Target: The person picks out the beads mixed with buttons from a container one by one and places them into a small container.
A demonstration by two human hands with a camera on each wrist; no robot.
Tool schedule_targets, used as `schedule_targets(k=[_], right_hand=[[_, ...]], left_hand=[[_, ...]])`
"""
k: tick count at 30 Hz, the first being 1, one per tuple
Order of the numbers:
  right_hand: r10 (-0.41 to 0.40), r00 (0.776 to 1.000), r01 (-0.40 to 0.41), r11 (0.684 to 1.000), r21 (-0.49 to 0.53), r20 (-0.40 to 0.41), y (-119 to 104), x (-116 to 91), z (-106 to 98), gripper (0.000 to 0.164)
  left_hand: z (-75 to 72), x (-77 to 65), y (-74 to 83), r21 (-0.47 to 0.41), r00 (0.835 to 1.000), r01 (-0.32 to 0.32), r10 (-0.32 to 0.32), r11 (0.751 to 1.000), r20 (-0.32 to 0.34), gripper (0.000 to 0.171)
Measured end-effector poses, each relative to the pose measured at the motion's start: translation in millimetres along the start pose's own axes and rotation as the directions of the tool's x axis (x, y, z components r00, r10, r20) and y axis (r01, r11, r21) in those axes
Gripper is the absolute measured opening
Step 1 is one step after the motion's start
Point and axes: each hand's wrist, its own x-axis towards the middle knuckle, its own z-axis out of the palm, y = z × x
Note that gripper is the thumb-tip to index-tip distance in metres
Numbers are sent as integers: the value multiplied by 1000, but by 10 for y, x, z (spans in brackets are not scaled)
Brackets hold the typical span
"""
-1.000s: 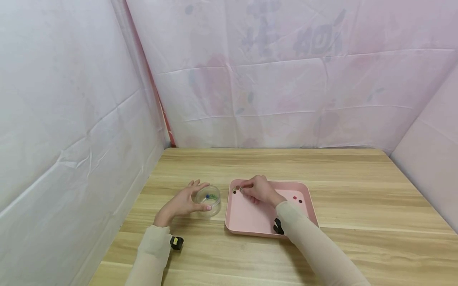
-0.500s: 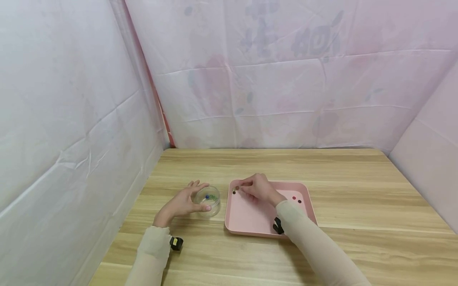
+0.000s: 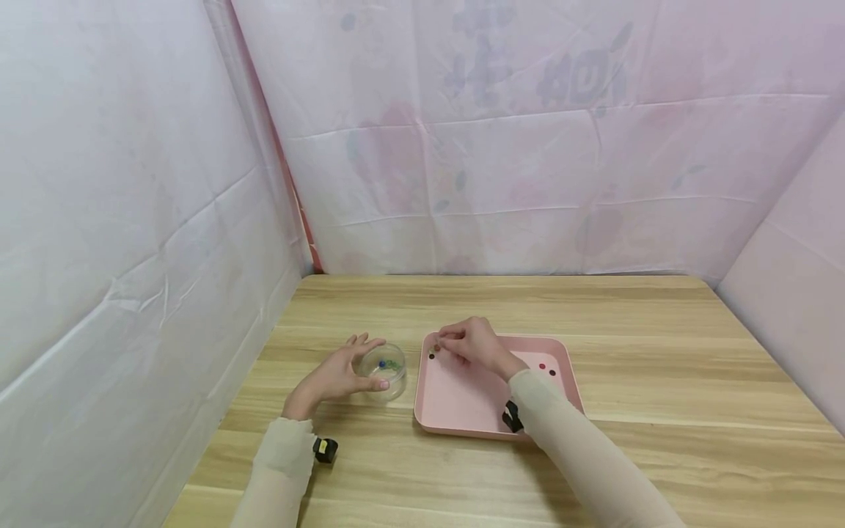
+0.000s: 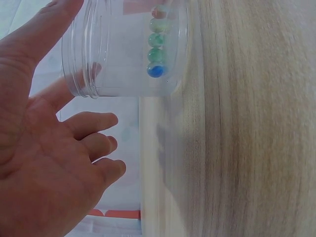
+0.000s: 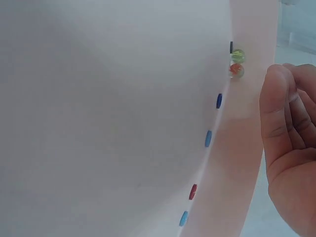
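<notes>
My left hand [image 3: 333, 374] grips a clear round plastic jar [image 4: 118, 59], thumb and forefinger round its wall and the other fingers bent free. Blue, green and reddish glass marbles [image 4: 156, 70] lie in a row at the jar's bottom. Over the far left corner of a pink tray [image 3: 455, 403], my right hand [image 3: 478, 345] pinches with thumb and fingertips; a small marble seems held there, mostly hidden. Just beside those fingertips, a red-orange marble [image 5: 236, 70] and a yellow-green marble [image 5: 238, 55] touch on the tray, with a dark disc [image 3: 432, 356] close by.
Small flat discs lie spread in the tray: a red disc [image 3: 542, 366] and a dark disc [image 3: 552, 372] at the right, several blue and red ones in the right wrist view. The wooden table [image 3: 370, 469] meets cloth walls [image 3: 502, 220] behind and at both sides.
My right hand has lifted slightly and drawn a little away from the tray corner; the greyish marble at its fingertips no longer shows on the tray. The left hand and jar stay put.
</notes>
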Motion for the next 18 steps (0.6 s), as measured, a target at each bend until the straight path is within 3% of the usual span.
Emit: schedule_targets(k=[10,18], right_hand=[[-28,999,26,997,70,21,-100,14,-12,21],[-62,998,59,992,110,21,-180,18,-30,29]], left_hand=[[-4,-2,12,14,1000,12,-12,1000,-3,92],[-4,-4,10,6,1000,10,-10,1000,-3,92]])
